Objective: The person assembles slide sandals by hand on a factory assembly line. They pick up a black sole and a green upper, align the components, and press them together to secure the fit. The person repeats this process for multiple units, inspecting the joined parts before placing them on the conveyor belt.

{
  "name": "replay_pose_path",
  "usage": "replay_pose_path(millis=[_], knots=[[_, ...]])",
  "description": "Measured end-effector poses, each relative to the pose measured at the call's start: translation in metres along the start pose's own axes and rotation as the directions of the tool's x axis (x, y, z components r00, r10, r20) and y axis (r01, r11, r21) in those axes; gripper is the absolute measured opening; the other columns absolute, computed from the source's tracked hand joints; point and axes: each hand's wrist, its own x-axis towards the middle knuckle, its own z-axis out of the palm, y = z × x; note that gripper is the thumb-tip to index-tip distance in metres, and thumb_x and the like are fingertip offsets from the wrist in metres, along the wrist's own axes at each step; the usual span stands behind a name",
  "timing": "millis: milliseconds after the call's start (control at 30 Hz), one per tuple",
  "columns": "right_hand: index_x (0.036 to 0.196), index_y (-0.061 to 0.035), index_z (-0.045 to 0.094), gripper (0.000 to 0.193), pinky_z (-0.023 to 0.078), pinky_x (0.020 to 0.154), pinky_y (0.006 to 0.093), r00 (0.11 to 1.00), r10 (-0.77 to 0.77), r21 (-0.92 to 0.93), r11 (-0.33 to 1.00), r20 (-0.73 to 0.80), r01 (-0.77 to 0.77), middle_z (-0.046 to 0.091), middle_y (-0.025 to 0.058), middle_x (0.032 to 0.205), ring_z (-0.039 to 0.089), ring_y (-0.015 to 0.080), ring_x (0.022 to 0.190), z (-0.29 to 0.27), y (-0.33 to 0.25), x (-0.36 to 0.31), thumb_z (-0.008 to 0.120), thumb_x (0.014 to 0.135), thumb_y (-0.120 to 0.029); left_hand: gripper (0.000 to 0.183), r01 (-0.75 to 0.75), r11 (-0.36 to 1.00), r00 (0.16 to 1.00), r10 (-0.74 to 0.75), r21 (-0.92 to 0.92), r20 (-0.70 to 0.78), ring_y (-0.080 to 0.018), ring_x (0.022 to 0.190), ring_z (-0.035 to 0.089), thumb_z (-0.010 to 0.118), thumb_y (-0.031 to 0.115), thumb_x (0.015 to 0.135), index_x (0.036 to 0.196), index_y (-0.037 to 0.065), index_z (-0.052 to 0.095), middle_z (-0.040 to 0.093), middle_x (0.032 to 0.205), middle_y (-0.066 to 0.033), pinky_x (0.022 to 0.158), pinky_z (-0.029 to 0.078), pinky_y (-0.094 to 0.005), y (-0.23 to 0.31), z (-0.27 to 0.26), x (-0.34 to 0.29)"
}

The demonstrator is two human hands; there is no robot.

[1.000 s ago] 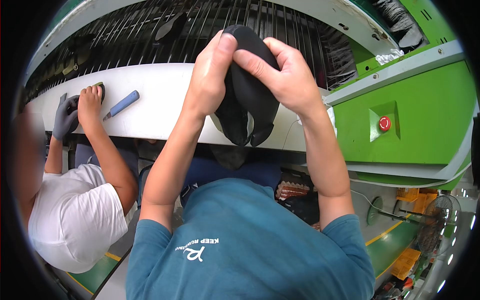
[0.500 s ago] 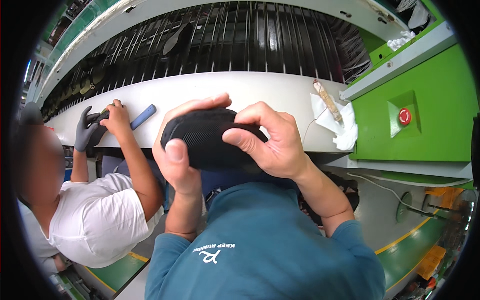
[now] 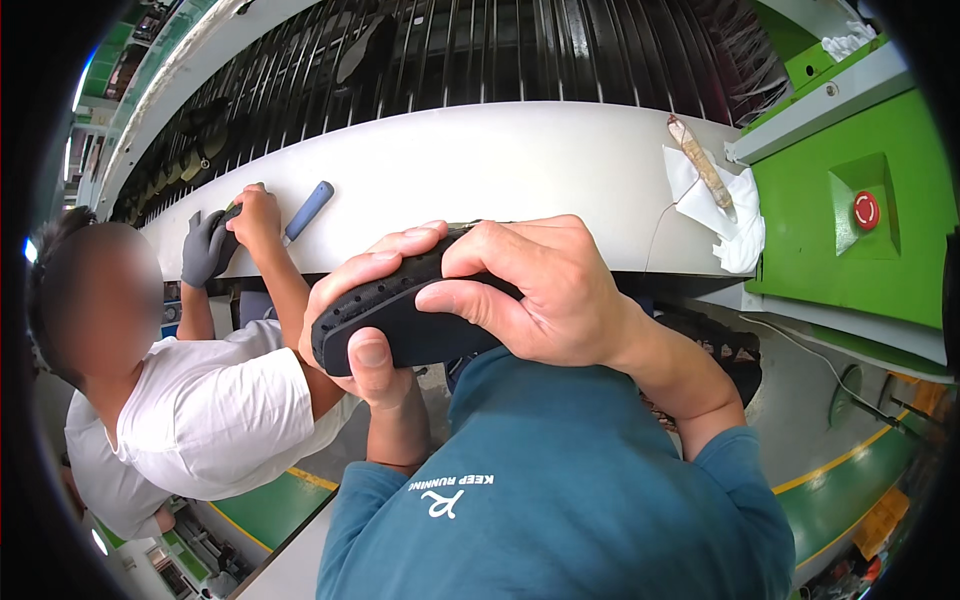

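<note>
A black shoe (image 3: 420, 335), with a smooth flat face turned towards me and a row of small dark dots along its edge, is held up in front of my chest, past the near edge of the white table (image 3: 520, 160). My left hand (image 3: 350, 275) wraps its left end, fingers over the top and thumb on the flat face. My right hand (image 3: 550, 290) pinches the upper right edge between thumb and fingers. The shoe's right end is hidden behind the right hand.
At left, a co-worker in a white shirt (image 3: 230, 410) handles a dark item, one hand gloved grey (image 3: 205, 250). Near them lies a blue-handled tool (image 3: 310, 208). A wrapped stick (image 3: 705, 168) rests on white cloth (image 3: 742, 225). Beyond are metal rollers (image 3: 480, 60); right, a green machine (image 3: 800, 245).
Both hands have tipped the shoe, so its smooth flat face shows instead of the ribbed one. The shoe and hands sit slightly lower against the table. The view has shifted.
</note>
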Motion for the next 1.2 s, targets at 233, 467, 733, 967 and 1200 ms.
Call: replay_pose_path(millis=[233,467,733,967,1200], knots=[[0.087,-0.0057,0.07,0.023,0.049,0.055,0.0318,0.996,0.085,0.077,0.993,0.021,-0.086,0.07,0.0077,0.072,0.066,0.0202,0.059,-0.001,-0.004,0.001,0.091,0.09,-0.014,0.062,-0.02,1.0,1.0,0.02,-0.015,-0.006,-0.05,0.111,0.076,0.066,0.048,0.107,0.122,-0.012,0.062,0.074,0.115,-0.04,0.105,0.059,-0.0646,-0.001,-0.001,-0.004],[0.076,-0.0061,0.065,0.046,0.049,0.054,0.0349,0.81,0.466,-0.078,0.879,0.355,-0.471,0.063,0.006,0.059,0.062,0.0231,0.052,-0.036,-0.016,0.023,0.092,0.088,-0.042,0.059,-0.008,1.0,0.999,0.008,-0.01,0.052,-0.0483,0.109,0.077,0.067,0.045,0.107,0.118,-0.013,0.066,0.075,0.112,-0.0399,0.103,0.06,-0.0639,0.005,0.002,-0.001],[0.11,-0.0032,0.072,0.064,0.058,0.086,0.034,0.971,0.12,-0.061,0.992,0.207,-0.11,0.075,0.0082,0.106,0.072,0.0216,0.097,-0.045,-0.006,0.024,0.105,0.071,-0.042,0.056,-0.102,0.994,0.96,0.085,0.049,0.267,-0.0454,0.105,0.08,0.072,0.04,0.101,0.117,-0.014,0.07,0.077,0.11,-0.0366,0.097,0.065,-0.0537,0.011,0.013,0.016],[0.13,0.0017,0.074,0.072,0.062,0.099,0.0406,0.941,-0.001,0.356,0.926,0.338,-0.127,0.08,0.019,0.124,0.079,0.0332,0.114,-0.039,0.006,0.013,0.101,0.077,-0.039,0.054,-0.241,0.951,0.881,0.131,0.192,0.455,-0.0373,0.096,0.083,0.076,0.041,0.096,0.115,-0.009,0.074,0.081,0.104,-0.0252,0.086,0.066,-0.0423,0.023,0.019,0.028],[0.127,0.0017,0.074,0.067,0.063,0.097,0.0398,0.954,0.059,0.251,0.958,0.293,-0.137,0.08,0.0196,0.122,0.08,0.033,0.112,-0.041,-0.012,0.013,0.098,0.081,-0.04,0.054,-0.256,0.944,0.843,0.114,0.207,0.525,-0.0356,0.092,0.083,0.072,0.041,0.097,0.115,-0.009,0.074,0.081,0.103,-0.0246,0.083,0.067,-0.0423,0.027,0.015,0.038]])
